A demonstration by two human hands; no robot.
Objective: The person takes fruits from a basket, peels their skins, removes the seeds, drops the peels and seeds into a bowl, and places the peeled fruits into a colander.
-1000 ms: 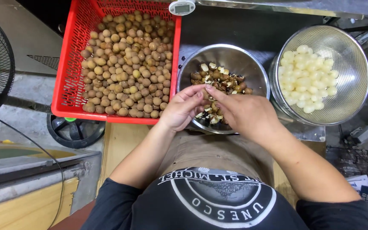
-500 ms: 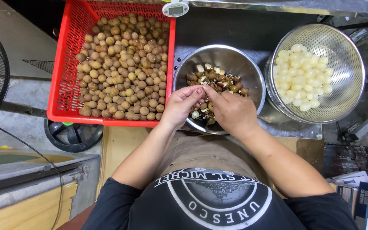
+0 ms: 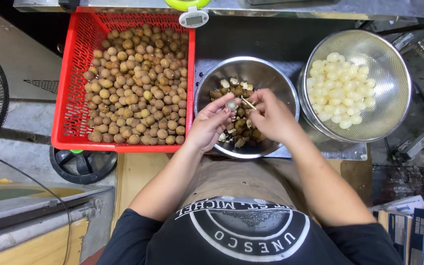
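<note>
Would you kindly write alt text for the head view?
Two hands, left hand and right hand, peel a small fruit over a steel bowl of shells, between a red basket of brown fruit and a metal colander of peeled white fruit.

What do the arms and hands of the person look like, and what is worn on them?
Both arms are bare from above the elbow down. The left hand and the right hand wear no gloves, and no rings, watch or bracelet can be seen. Short black sleeves of a T-shirt with a round white print cover the upper arms. No cables or markings show on the arms.
</note>
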